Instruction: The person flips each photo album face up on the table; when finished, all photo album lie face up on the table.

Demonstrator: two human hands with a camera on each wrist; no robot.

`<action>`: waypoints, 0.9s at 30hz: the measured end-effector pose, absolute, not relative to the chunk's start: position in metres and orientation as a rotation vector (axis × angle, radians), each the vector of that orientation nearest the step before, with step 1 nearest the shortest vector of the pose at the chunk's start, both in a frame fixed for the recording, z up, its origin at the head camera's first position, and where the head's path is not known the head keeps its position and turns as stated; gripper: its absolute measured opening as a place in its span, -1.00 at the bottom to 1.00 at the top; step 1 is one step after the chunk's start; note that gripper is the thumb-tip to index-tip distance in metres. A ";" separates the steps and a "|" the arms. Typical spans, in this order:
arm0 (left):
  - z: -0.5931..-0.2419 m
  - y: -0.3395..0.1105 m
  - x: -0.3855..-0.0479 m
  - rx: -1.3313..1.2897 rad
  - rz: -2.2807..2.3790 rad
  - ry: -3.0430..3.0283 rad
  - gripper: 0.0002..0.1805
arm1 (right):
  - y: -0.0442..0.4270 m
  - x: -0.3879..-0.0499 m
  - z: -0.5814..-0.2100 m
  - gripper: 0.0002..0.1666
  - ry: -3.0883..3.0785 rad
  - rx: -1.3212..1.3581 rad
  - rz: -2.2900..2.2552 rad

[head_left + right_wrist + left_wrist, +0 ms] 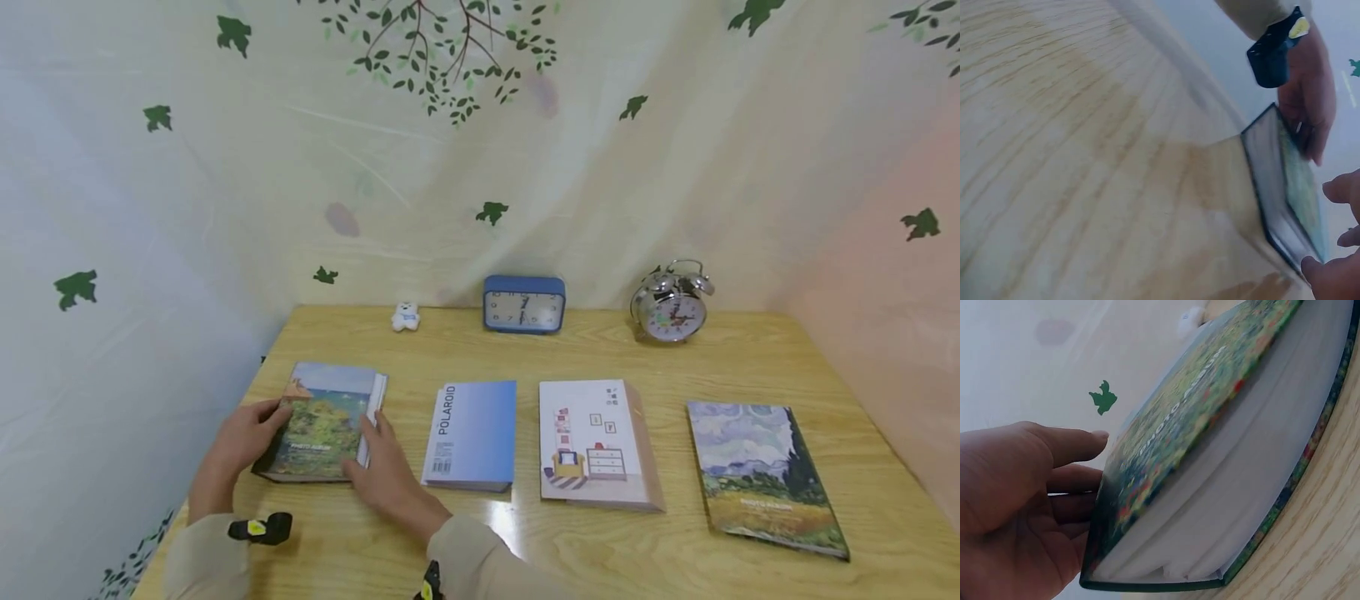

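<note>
A photo album (pixel 322 425) with a painted garden-and-sea cover lies at the left of the wooden table. Its dark spine and white page edges (pixel 1210 506) face the left wrist camera. My left hand (pixel 240 442) is at the spine side, its thumb stretched by the cover edge and its other fingers behind the spine. On the opposite side, my right hand (pixel 390 475) touches the album's right part with spread fingers. In the right wrist view, one fingertip (pixel 1311 270) meets the album's corner. The fingers' undersides are partly hidden.
Rightward lie a blue Polaroid album (pixel 472 433), a white album with a furniture drawing (pixel 588 442) and another painted photo album (pixel 765 475). Along the back stand a small white bear figure (pixel 406 317), a blue clock (pixel 523 305) and a silver alarm clock (pixel 671 308).
</note>
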State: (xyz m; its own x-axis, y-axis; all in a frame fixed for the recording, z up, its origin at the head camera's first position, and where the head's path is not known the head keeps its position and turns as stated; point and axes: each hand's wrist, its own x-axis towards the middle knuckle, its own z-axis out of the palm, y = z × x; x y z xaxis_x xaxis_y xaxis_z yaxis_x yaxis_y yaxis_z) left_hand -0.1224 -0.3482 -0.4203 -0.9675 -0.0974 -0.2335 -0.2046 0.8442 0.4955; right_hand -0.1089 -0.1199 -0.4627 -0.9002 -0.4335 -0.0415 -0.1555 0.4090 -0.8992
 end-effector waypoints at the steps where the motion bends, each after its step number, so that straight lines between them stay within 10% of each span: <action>1: -0.419 -0.347 -0.123 -0.239 0.773 2.828 -0.23 | -0.118 -0.110 -0.460 -0.23 2.407 -0.516 -1.500; 27: -0.406 -0.255 -0.138 -0.028 1.301 2.943 -0.42 | 0.016 -0.156 -0.421 -0.27 2.725 -0.056 -1.761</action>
